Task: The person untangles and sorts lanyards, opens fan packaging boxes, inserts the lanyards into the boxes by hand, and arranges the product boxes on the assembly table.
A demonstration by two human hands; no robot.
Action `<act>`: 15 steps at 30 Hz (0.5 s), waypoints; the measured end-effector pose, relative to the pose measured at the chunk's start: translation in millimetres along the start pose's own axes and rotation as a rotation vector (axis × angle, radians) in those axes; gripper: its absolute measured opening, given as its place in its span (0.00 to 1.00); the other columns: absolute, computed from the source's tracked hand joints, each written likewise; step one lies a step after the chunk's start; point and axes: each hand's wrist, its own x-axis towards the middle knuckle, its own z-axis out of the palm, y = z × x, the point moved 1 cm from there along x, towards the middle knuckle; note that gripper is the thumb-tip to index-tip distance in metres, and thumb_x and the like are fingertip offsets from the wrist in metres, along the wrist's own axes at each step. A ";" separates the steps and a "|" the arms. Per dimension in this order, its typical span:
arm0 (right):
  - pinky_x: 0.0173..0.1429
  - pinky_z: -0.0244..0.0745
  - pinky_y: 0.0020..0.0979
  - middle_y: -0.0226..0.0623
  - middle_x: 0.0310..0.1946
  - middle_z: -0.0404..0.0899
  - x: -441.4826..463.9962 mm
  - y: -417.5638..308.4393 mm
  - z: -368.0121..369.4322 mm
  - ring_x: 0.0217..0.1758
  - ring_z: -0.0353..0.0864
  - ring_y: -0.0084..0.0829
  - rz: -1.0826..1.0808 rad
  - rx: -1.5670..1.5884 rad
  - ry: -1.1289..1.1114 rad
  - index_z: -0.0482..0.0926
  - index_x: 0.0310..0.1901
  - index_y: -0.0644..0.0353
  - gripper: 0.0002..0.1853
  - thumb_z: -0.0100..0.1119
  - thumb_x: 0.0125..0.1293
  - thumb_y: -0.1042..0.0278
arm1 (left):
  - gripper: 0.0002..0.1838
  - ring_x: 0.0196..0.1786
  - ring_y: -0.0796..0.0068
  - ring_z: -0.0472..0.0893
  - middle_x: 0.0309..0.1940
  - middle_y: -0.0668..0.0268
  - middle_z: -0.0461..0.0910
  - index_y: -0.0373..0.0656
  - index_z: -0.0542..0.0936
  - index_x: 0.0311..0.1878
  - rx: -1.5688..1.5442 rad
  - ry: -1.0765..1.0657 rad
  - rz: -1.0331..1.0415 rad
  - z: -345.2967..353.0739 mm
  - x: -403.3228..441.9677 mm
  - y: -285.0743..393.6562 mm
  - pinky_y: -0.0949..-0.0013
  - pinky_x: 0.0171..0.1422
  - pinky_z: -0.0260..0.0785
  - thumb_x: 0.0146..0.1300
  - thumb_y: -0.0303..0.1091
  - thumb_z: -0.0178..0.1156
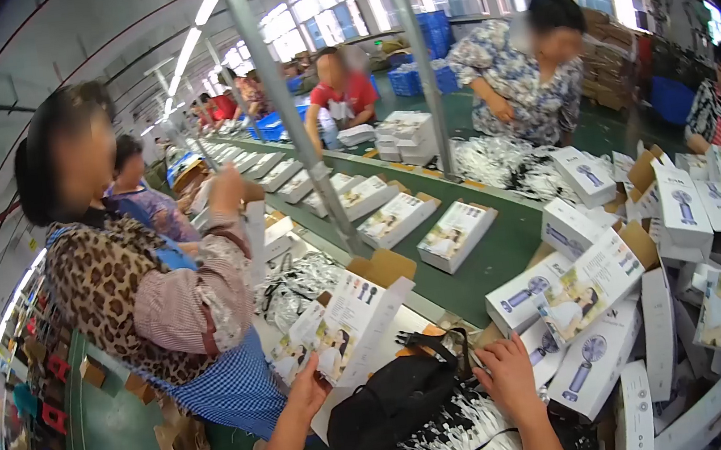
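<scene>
My left hand grips the lower edge of a white printed fan box, whose brown cardboard flap stands open at the top. Another printed box is right beside it, partly covered. My right hand hovers over or rests on the edge of a cable heap, fingers apart; whether it touches anything I cannot tell. Below and between my hands lie bundled white cables and a black bag with a strap. Just right of my right hand is a pile of fan boxes.
A green conveyor belt carries a row of white boxes away from me. Metal posts rise beside it. Co-workers stand at left and across the belt. Silvery packets lie on the far side.
</scene>
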 end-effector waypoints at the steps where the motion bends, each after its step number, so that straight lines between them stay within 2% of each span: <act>1: 0.69 0.55 0.46 0.36 0.41 0.77 -0.2 0.3 -1.2 0.52 0.72 0.38 0.031 -0.015 0.001 0.79 0.43 0.58 0.16 0.64 0.52 0.66 | 0.25 0.56 0.64 0.74 0.54 0.62 0.74 0.40 0.69 0.59 -0.025 -0.024 0.011 14.0 -0.3 1.1 0.58 0.61 0.67 0.67 0.48 0.52; 7: 0.69 0.55 0.45 0.34 0.43 0.76 -1.0 5.8 1.7 0.54 0.71 0.37 -0.005 -0.032 -0.048 0.78 0.45 0.56 0.16 0.62 0.55 0.62 | 0.26 0.57 0.64 0.73 0.54 0.61 0.73 0.42 0.68 0.60 -0.009 -0.180 -0.027 84.7 52.1 -5.0 0.59 0.63 0.65 0.67 0.50 0.52; 10: 0.70 0.55 0.45 0.34 0.44 0.76 -1.2 5.8 2.0 0.54 0.71 0.36 0.003 -0.029 -0.058 0.78 0.45 0.56 0.16 0.62 0.56 0.62 | 0.28 0.59 0.63 0.71 0.58 0.61 0.70 0.42 0.65 0.63 -0.020 -0.205 -0.047 129.6 88.4 -16.1 0.60 0.67 0.62 0.68 0.51 0.49; 13: 0.70 0.54 0.44 0.33 0.44 0.76 -1.0 6.2 1.7 0.55 0.71 0.36 0.005 -0.022 -0.051 0.78 0.45 0.56 0.16 0.62 0.56 0.62 | 0.27 0.55 0.63 0.73 0.55 0.59 0.71 0.41 0.65 0.62 0.049 -0.201 -0.077 170.8 128.4 -40.5 0.59 0.66 0.62 0.68 0.51 0.50; 15: 0.70 0.54 0.44 0.33 0.44 0.76 -1.1 7.3 2.2 0.54 0.71 0.35 0.005 -0.025 -0.053 0.78 0.45 0.56 0.16 0.62 0.56 0.62 | 0.25 0.53 0.64 0.73 0.48 0.59 0.73 0.39 0.69 0.56 0.076 -0.273 -0.058 192.8 154.4 -60.2 0.60 0.61 0.67 0.66 0.50 0.53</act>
